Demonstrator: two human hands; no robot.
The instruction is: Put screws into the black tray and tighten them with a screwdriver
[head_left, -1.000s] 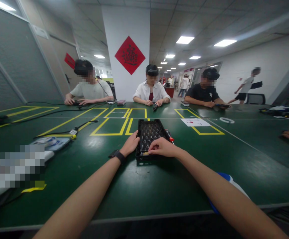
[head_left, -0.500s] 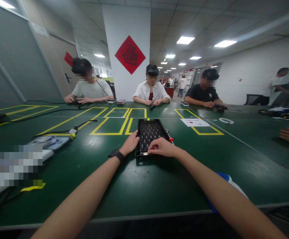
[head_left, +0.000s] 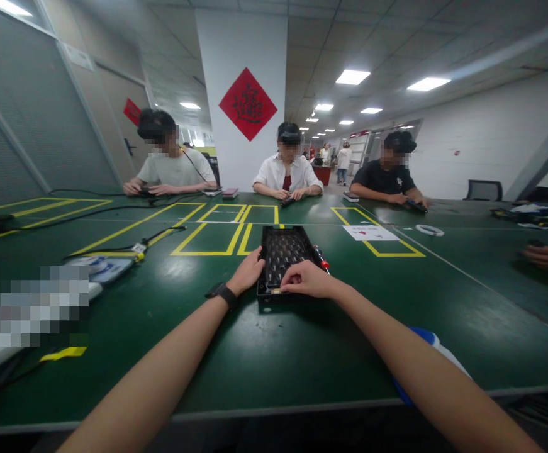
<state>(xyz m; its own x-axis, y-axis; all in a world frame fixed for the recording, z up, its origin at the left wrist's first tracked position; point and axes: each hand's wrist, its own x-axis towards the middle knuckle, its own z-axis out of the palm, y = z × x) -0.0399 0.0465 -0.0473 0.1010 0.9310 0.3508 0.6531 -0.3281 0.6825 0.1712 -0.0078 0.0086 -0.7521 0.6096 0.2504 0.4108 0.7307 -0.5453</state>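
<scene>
A black rectangular case (head_left: 285,242) lies lengthwise on the green table before me, its inside filled with rows of small shiny pieces. My left hand (head_left: 248,270), with a dark band on the wrist, grips the case's left side. Over the near end of the case, my right hand (head_left: 304,279) has its fingers pinched together at the inner edge. Just left of those fingertips shows a small pale piece (head_left: 276,291); whether they hold it I cannot tell. Beside the case's right wall lies a screwdriver (head_left: 323,264) with red on it, partly hidden by my right hand.
Yellow tape outlines mark the green table (head_left: 198,377). A white paper sheet (head_left: 370,233) and a white ring (head_left: 429,230) lie to the right. Cables and a power strip (head_left: 66,314) are at left. A blue-and-white object (head_left: 424,336) sits under my right forearm. Several people work around the table.
My hands and the case have stayed almost still. A person walking at the far right has moved towards the frame's edge, and a neighbour's hand at right has shifted.
</scene>
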